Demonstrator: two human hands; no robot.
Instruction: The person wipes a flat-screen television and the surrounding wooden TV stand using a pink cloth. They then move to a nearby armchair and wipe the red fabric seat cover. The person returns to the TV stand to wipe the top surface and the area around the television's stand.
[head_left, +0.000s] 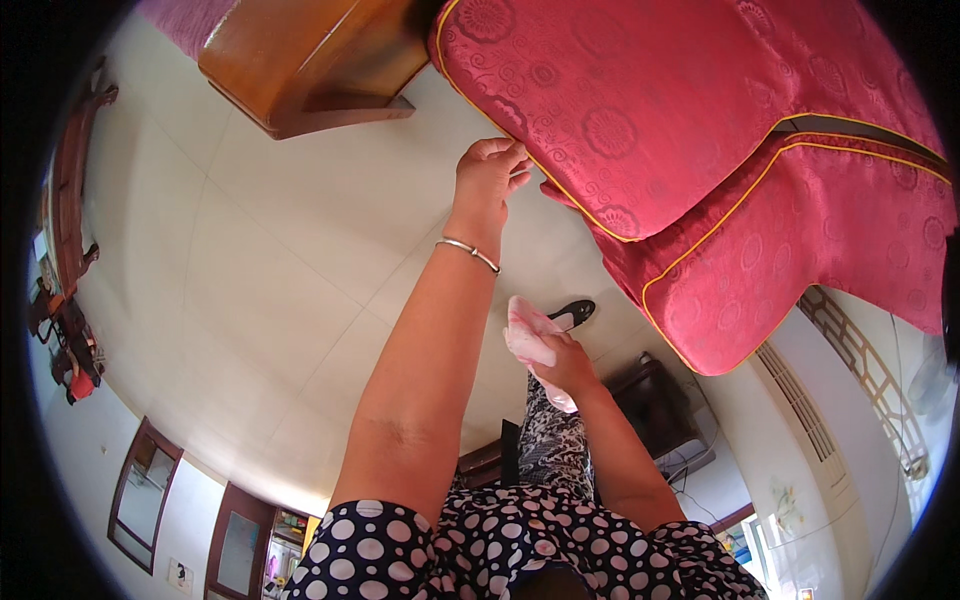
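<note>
My left hand (493, 166), with a silver bangle on its wrist, is at the yellow-piped edge of a red patterned cushion (600, 112). Its fingers are curled and appear to pinch that edge. Below and to the right, my right hand (571, 366) grips a crumpled pink-and-white cloth (534, 339), part of which hangs under the fingers. A second red cushion (739, 300) of the same fabric and piping lies partly beneath the first, with a dark gap between them at the right.
A varnished wooden furniture piece (300, 67) stands at the upper left on pale floor tiles (270, 262). My black shoe (576, 312) shows below the cushions. A dark cabinet (652, 405) with cables is at the lower right. Dark wooden furniture (71, 187) lines the far left.
</note>
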